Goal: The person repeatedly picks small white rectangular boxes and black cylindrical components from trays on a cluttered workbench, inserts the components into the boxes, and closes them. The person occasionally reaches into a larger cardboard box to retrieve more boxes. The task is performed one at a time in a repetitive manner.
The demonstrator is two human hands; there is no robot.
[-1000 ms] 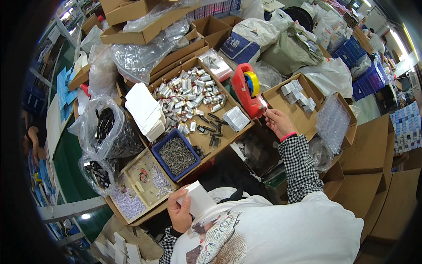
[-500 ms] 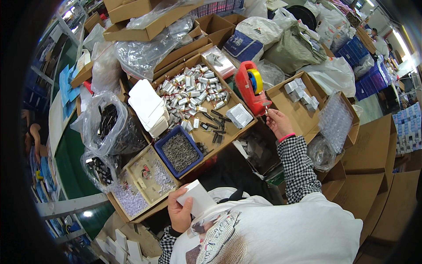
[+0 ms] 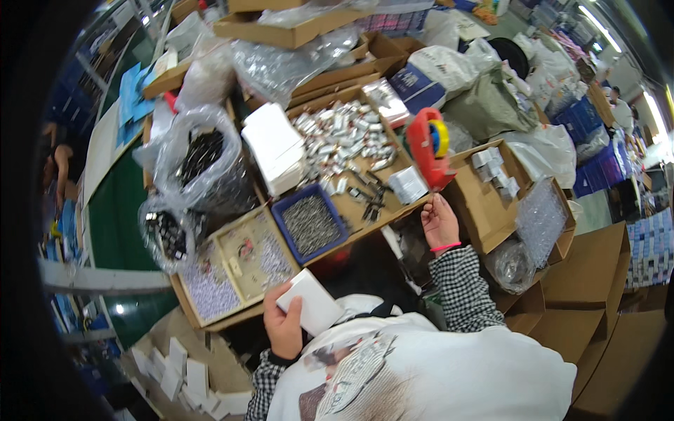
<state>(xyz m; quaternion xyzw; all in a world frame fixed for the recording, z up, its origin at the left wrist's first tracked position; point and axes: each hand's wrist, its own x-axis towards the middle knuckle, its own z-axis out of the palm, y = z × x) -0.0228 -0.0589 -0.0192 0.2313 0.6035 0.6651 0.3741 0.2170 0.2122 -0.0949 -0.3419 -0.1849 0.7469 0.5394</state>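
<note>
My left hand point(image 3: 284, 324) grips a flat white box point(image 3: 309, 302) close to my body, thumb on its upper face and fingers round its far edge. My right hand point(image 3: 441, 223) reaches out to the front end of a red tape dispenser point(image 3: 423, 149) that carries a yellow-cored roll of tape point(image 3: 439, 138). Thumb and forefinger are pinched together just below its cutting edge, at the tape's end; the clear strip itself hardly shows. Left of the dispenser lies a cardboard tray point(image 3: 357, 223) with many small silvery battery-like cells point(image 3: 344, 137) and black parts point(image 3: 371, 195).
A blue bin point(image 3: 276, 215) of small metal pieces stands beside a wooden tray point(image 3: 246, 302) of small pale parts. White cards point(image 3: 274, 147) are stacked behind. Bags of black parts point(image 3: 200, 158) sit at left, an open carton point(image 3: 484, 217) at right, white boxes point(image 3: 199, 379) at lower left.
The whole view has shifted, so the bench sits further right. My right hand has drawn slightly toward me from the dispenser's tip. My left hand still holds the white box.
</note>
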